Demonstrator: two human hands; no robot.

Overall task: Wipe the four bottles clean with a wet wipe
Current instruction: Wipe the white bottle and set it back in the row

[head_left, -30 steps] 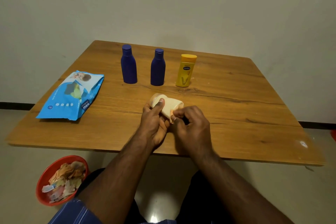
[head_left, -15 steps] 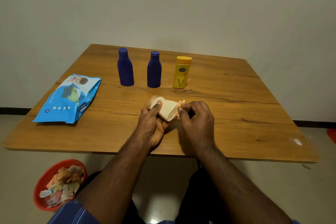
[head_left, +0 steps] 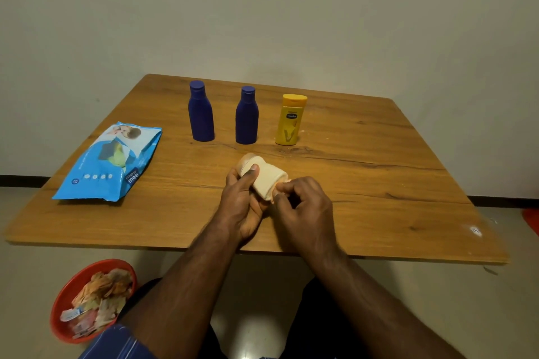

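Nearest, down left of the grip, sat a red bowl (head_left: 62, 304) of crumpled scraps on the floor. Above it, gripped a cream bottle (head_left: 267, 178) in the left hand (head_left: 242, 207), thumb curled over the body, fingers wrapped beneath. Held off the wooden table (head_left: 379, 183), just over its middle near the front edge. Lay tilted, long axis running from far-left to near-right, one rounded end pointing away toward the blue bottles, the other end toward the right hand (head_left: 303, 213). Pinched a scrap of wet wipe (head_left: 280, 188), barely visible, in the curled right fingers against that nearer end. Well left of the grip lay a blue pack of wipes (head_left: 108, 163), flat on the wood. Beyond the grip stood a row, all upright: left blue bottle (head_left: 200, 112), right blue bottle (head_left: 246, 116), yellow bottle (head_left: 290, 121) farthest right. Behind everything rose a plain pale wall (head_left: 291, 9), with pale floor under the table.
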